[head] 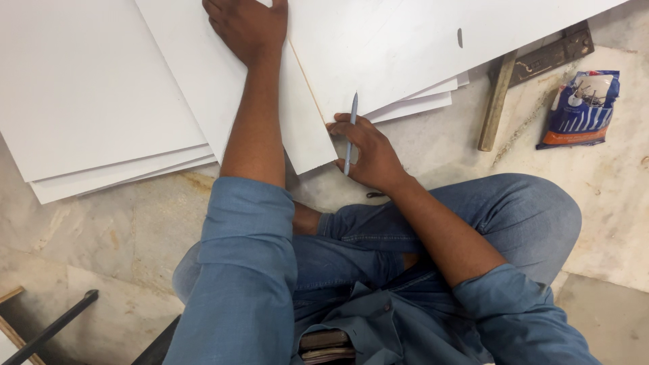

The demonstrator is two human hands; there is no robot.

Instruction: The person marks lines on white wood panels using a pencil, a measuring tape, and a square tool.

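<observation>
I sit on a marble floor with several white boards (94, 88) spread in front of me. My left hand (249, 27) presses flat on a white board (223, 88) near the top of the view. My right hand (365, 152) holds a light blue pencil (351, 132) upright between its fingers and grips the near corner of the top white board (399, 47). That board's tan edge (307, 78) runs from my left hand down toward my right hand.
A wooden-handled try square (503, 84) lies on the floor at the right, partly under the boards. A blue and white plastic bag of metal pieces (580, 108) lies beside it. A dark bar (51, 328) sits at the bottom left.
</observation>
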